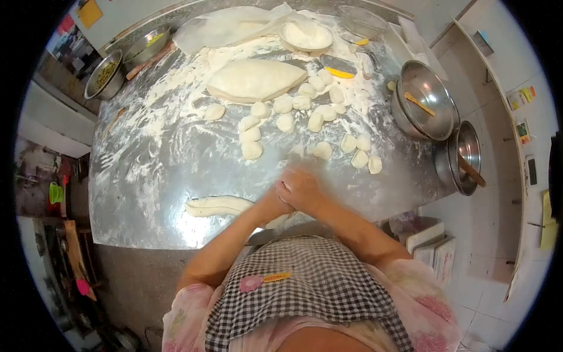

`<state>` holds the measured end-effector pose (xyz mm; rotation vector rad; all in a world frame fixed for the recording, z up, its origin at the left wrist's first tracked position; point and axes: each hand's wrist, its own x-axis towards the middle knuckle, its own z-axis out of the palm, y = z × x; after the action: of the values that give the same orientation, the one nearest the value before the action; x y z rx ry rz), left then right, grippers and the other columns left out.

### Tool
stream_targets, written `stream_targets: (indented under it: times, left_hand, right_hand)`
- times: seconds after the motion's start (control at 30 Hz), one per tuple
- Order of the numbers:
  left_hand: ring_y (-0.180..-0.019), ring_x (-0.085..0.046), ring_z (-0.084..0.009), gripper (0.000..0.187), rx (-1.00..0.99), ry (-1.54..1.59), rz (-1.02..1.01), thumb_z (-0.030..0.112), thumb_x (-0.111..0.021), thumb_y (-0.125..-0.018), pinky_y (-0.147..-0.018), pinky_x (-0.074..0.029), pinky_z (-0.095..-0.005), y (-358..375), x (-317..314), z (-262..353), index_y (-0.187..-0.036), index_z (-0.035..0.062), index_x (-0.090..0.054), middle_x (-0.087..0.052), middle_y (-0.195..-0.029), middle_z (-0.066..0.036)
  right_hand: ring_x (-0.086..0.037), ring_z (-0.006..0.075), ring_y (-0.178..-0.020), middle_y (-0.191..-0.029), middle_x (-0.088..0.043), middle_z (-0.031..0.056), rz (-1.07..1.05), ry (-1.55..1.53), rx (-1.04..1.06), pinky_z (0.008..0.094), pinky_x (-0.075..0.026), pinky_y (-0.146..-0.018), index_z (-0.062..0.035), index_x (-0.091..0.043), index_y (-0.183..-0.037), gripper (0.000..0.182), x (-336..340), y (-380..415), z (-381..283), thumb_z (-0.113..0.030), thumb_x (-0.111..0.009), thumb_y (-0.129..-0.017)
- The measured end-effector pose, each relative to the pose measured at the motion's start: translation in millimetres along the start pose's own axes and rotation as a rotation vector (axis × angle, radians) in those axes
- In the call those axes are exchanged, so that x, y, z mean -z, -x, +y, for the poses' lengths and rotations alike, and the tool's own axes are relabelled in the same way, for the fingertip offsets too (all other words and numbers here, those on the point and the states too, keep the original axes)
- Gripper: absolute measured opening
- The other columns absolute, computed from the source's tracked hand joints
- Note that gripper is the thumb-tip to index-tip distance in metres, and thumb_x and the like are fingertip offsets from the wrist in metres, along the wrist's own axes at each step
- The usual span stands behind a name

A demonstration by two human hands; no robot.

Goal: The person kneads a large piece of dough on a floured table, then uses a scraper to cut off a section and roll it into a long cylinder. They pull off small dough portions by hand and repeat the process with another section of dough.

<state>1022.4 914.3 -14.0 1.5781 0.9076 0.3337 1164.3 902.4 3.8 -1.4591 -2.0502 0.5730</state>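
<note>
My left hand (284,196) and my right hand (302,186) are pressed together just above the near part of the metal table. The right one lies over the left with its fingers curled in, and a blur surrounds them. What they hold, if anything, is hidden, and the left fingers are covered. A long dough roll (218,206) lies under my left forearm. Beyond my hands, several small round dough pieces (252,150) are scattered, one dough piece (322,151) being close to my right hand. A large dough slab (256,80) rests farther back.
Flour dusts the metal table (135,193). At the back are a bowl of flour (306,36) and a scraper with a yellow handle (339,73). Bowls of filling (105,74) stand at the left corner. Steel bowls (431,97) with wooden-looking utensils stand along the right edge.
</note>
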Motion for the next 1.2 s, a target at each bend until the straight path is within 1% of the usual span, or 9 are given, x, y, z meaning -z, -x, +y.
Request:
stream_targets:
  times: [0.13,0.23,0.47,0.6,0.7,0.9,0.93,1.07,1.2]
  left_hand:
    - [-0.097,-0.062,-0.0294,0.039,-0.208,-0.172,-0.059,0.018,-0.069,-0.076,-0.084,-0.047,-0.0375,14,7,-5,-0.112,0.0086,-0.059,-0.064,-0.109,-0.013]
    - [-0.093,-0.061,-0.0324,0.045,-0.178,-0.309,-0.099,0.018,-0.066,-0.079,-0.083,-0.047,-0.0397,14,6,57,-0.121,0.0102,-0.052,-0.064,-0.105,-0.014]
    - [-0.093,-0.060,-0.0353,0.053,-0.357,-0.713,0.488,0.020,-0.066,-0.079,-0.079,-0.048,-0.0416,1,-12,-52,-0.128,0.0092,-0.049,-0.064,-0.103,-0.017]
    - [-0.099,-0.061,-0.0325,0.047,0.095,-0.152,0.117,0.018,-0.069,-0.076,-0.081,-0.048,-0.0391,7,30,2,-0.119,0.0035,-0.057,-0.064,-0.105,-0.017]
    - [-0.096,-0.062,-0.0310,0.042,0.099,0.144,-0.063,0.017,-0.068,-0.074,-0.082,-0.048,-0.0366,11,48,-1,-0.113,0.0019,-0.060,-0.065,-0.101,-0.018]
    - [-0.097,-0.062,-0.0304,0.035,0.189,-0.202,-0.012,0.022,-0.068,-0.077,-0.086,-0.047,-0.0383,35,17,-28,-0.107,0.0052,-0.062,-0.066,-0.104,-0.014]
    - [-0.097,-0.061,-0.0310,0.031,-0.134,-0.208,-0.027,0.021,-0.065,-0.079,-0.084,-0.047,-0.0400,41,16,-37,-0.107,0.0095,-0.062,-0.064,-0.105,-0.015]
    - [-0.094,-0.059,-0.0316,0.049,-0.322,-0.263,0.067,0.019,-0.068,-0.074,-0.082,-0.045,-0.0433,26,14,4,-0.120,0.0103,-0.054,-0.062,-0.100,-0.014]
    - [-0.109,-0.050,-0.0364,0.077,-0.391,-0.772,0.422,0.023,-0.075,-0.070,-0.096,-0.036,-0.0462,21,9,-53,-0.135,0.0066,-0.037,-0.058,-0.110,-0.016]
  right_hand:
    - [-0.060,0.0277,-0.087,-0.083,-0.061,0.0114,0.013,0.591,0.421,0.0410,-0.046,-0.076,-0.0122,-0.063,-0.074,0.011,-50,-45,89,-0.017,-0.056,-0.080]
    - [-0.062,0.0290,-0.085,-0.089,-0.064,0.0132,0.004,0.439,0.079,0.0401,-0.048,-0.077,-0.0079,-0.066,-0.080,0.018,-14,-68,97,-0.022,-0.056,-0.082]
    - [-0.059,0.0333,-0.088,-0.090,-0.063,0.0136,-0.092,-0.182,-0.086,0.0434,-0.047,-0.078,-0.0040,-0.066,-0.092,0.020,-23,-4,63,-0.017,-0.061,-0.078]
    - [-0.058,0.0345,-0.082,-0.084,-0.060,0.0154,-0.173,-0.211,-0.205,0.0451,-0.046,-0.075,-0.0027,-0.063,-0.091,0.019,3,-25,-3,-0.014,-0.064,-0.076]
    - [-0.059,0.0314,-0.078,-0.087,-0.063,0.0140,0.074,-0.059,0.424,0.0388,-0.048,-0.070,-0.0046,-0.064,-0.083,0.014,-5,-21,-26,-0.018,-0.062,-0.079]
    - [-0.054,0.0326,-0.075,-0.078,-0.056,0.0136,0.133,0.233,0.083,0.0443,-0.045,-0.068,-0.0057,-0.057,-0.072,0.013,-60,-29,12,-0.017,-0.056,-0.079]
    - [-0.054,0.0328,-0.075,-0.079,-0.056,0.0138,0.063,0.328,0.077,0.0451,-0.044,-0.068,-0.0051,-0.057,-0.072,0.013,-63,-43,38,-0.017,-0.056,-0.079]
    - [-0.060,0.0283,-0.076,-0.084,-0.063,0.0110,0.225,0.326,0.086,0.0416,-0.047,-0.068,-0.0038,-0.065,-0.080,0.021,-37,-61,65,-0.024,-0.060,-0.083]
    - [-0.062,0.0162,-0.075,-0.089,-0.066,0.0069,0.054,-0.877,-0.856,0.0302,-0.047,-0.063,-0.0007,-0.067,-0.088,0.031,-62,3,38,-0.031,-0.059,-0.089]
